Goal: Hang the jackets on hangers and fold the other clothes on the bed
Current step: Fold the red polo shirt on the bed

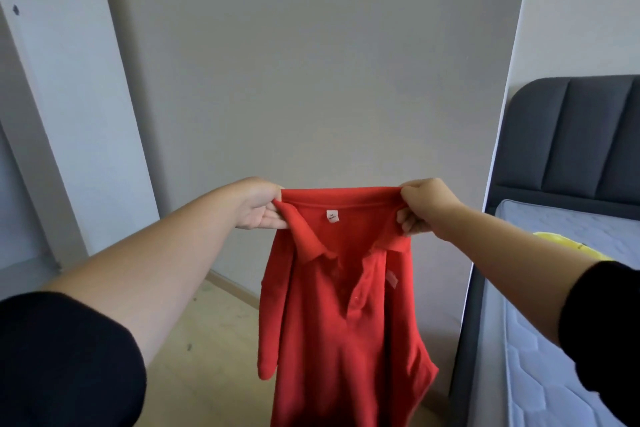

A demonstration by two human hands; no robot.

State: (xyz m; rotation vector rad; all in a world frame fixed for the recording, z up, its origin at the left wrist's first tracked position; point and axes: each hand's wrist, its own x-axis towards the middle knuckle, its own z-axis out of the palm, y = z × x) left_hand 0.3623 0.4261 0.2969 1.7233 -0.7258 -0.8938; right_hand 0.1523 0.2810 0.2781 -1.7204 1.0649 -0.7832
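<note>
Both hands pinch a red polo shirt (343, 315) by its shoulders, left hand (261, 206) and right hand (424, 206) holding it in the air, collar open, white label showing, left of the bed (561, 288).

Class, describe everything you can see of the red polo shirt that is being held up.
The red polo shirt looks like soft knitted cloth, creased. It has a collar, a button placket and a small white label inside the neck. It hangs in the air, front toward the camera, sleeves drooping, hem cut off by the frame. The left hand and right hand pinch its top edge at either side; nothing else touches it.
</note>
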